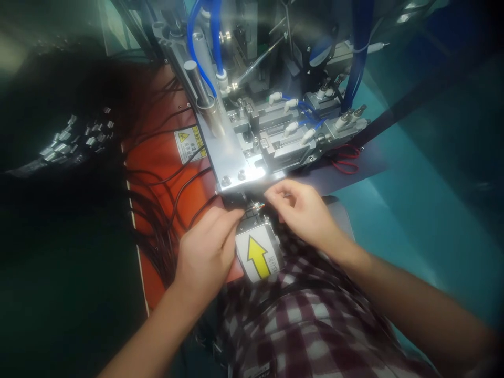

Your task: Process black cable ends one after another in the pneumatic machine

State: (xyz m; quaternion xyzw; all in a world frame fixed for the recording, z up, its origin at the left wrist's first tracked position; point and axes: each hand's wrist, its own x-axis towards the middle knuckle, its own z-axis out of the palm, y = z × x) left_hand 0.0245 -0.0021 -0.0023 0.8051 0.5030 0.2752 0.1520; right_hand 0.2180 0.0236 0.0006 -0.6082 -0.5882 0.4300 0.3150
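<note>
Looking down on a teal surface with an orange mat at 9 o'clock, dim surroundings. A metal machine with blue hoses fills 12 o'clock; black cables trail across the mat, a heap of small metal parts sits further out at 9. The wire end lies just under the machine's plate edge, above the yellow-arrow label — between both hands. Left hand comes in from 7 o'clock, fingers pinched narrow on the cable leading to the wire end. Right hand from 4 o'clock, fingertips curled close at the wire end — actual contact can't be told.
</note>
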